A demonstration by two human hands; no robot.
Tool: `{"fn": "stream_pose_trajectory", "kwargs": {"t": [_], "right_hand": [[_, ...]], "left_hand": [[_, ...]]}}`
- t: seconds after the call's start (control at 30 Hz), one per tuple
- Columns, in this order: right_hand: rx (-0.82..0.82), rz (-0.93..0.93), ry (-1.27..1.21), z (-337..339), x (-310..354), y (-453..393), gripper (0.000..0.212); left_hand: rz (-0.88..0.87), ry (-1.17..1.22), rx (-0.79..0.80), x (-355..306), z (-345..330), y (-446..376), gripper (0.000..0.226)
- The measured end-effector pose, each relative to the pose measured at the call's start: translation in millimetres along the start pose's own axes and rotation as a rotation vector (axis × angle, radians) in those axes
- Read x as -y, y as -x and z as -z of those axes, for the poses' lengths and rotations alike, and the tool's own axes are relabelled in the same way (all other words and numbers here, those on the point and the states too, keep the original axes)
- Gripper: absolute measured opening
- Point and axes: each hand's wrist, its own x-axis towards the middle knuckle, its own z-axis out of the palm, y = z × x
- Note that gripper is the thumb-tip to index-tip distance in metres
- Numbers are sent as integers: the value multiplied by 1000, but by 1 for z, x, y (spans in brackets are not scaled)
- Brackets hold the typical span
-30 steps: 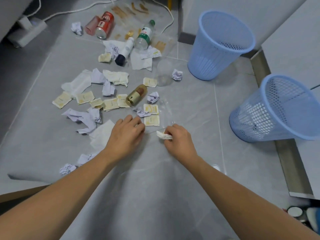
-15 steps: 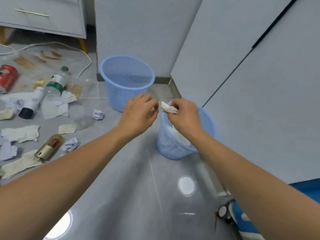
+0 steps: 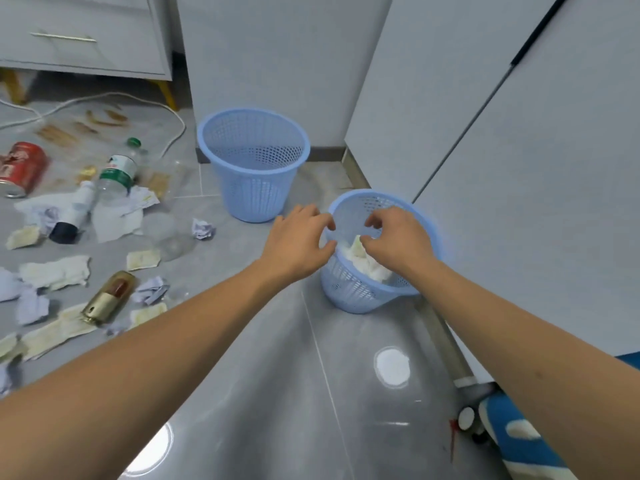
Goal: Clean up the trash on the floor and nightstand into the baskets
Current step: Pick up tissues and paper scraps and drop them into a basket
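Both hands are over the near basket (image 3: 360,299), which stands on the grey floor (image 3: 263,393) against the cupboard. The left hand (image 3: 298,242) hangs at the rim with fingers spread and curled, holding nothing. The right hand (image 3: 398,240) sits above the opening, fingers loosely parted, nothing gripped. White paper scraps (image 3: 358,259) lie inside this basket, just below the right fingertips. The far basket (image 3: 254,164) stands upright behind it, apart. Remaining litter lies well to the left: a red can (image 3: 22,168), a clear bottle (image 3: 116,176), a gold bottle (image 3: 109,297), and crumpled paper (image 3: 203,229).
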Motion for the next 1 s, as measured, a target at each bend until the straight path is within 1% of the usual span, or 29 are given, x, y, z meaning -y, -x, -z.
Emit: {"fn": "stream_pose_trajectory", "kwargs": {"t": [0.07, 0.13, 0.2, 0.27, 0.33, 0.4, 0.47, 0.53, 0.63, 0.7, 0.8, 0.9, 0.97, 1.0], "right_hand": [[11, 33, -48, -8, 27, -1, 25], [36, 50, -65, -19, 53, 0, 29], [81, 52, -36, -30, 74, 4, 45], [86, 59, 21, -39, 86, 10, 58], [57, 54, 43, -45, 90, 16, 59], [63, 16, 36, -48, 91, 21, 58], [91, -9, 27, -49, 92, 28, 59], [96, 7, 20, -49, 95, 36, 60], [119, 63, -33, -54, 109, 48, 59], [145, 109, -59, -61, 125, 58, 62], [147, 198, -103, -75, 156, 76, 64], [175, 292, -128, -89, 189, 94, 58], [167, 358, -88, -94, 212, 104, 54], [110, 411, -23, -95, 222, 108, 52]], "left_hand": [[32, 14, -24, 19, 13, 21, 32], [58, 14, -41, 39, 28, 43, 31], [92, 9, -54, 60, 44, 65, 30], [140, -5, -64, 82, 59, 87, 29], [178, -28, -66, 101, 71, 104, 28], [198, -37, -72, 113, 79, 115, 28], [209, -30, -71, 117, 84, 120, 28], [209, -30, -71, 115, 87, 122, 30], [213, -47, -77, 115, 92, 131, 30], [226, -62, -63, 124, 96, 144, 31], [275, -83, -47, 147, 105, 172, 30], [342, -92, -54, 178, 117, 207, 27], [370, -107, -69, 197, 124, 231, 23], [388, -116, -74, 205, 127, 243, 22]]}}
